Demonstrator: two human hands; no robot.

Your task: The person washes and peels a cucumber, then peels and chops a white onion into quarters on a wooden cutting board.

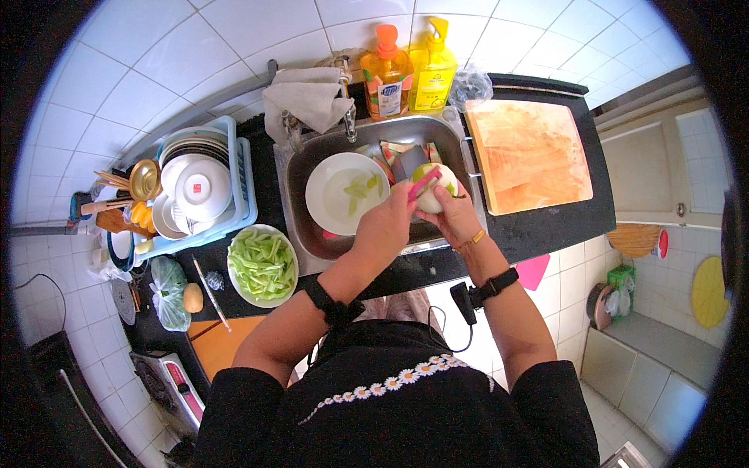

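My left hand (pixel 383 219) grips a pink-handled tool, apparently a peeler (pixel 422 184), against a round fruit or vegetable. My right hand (pixel 456 215) holds that partly peeled green-skinned produce (pixel 430 202) from the right and below. Pale flesh shows over much of it, and a strip of green skin hangs at its right side. Both hands are above the steel sink (pixel 297 237). Inside the sink, to the left, a white bowl (pixel 315 202) contains pale green strips (pixel 363 190). Behind the produce lie watermelon rinds (pixel 389 151) and a grey flat object (pixel 409 162), partly hidden.
A wooden cutting board (pixel 532 158) lies right of the sink. Two pump bottles (pixel 388 76) and a faucet (pixel 349 120) with a grey cloth (pixel 307 96) stand behind. Left are a plate of sliced green vegetable (pixel 261 266), a blue dish rack (pixel 246 187) and a bagged vegetable (pixel 169 292).
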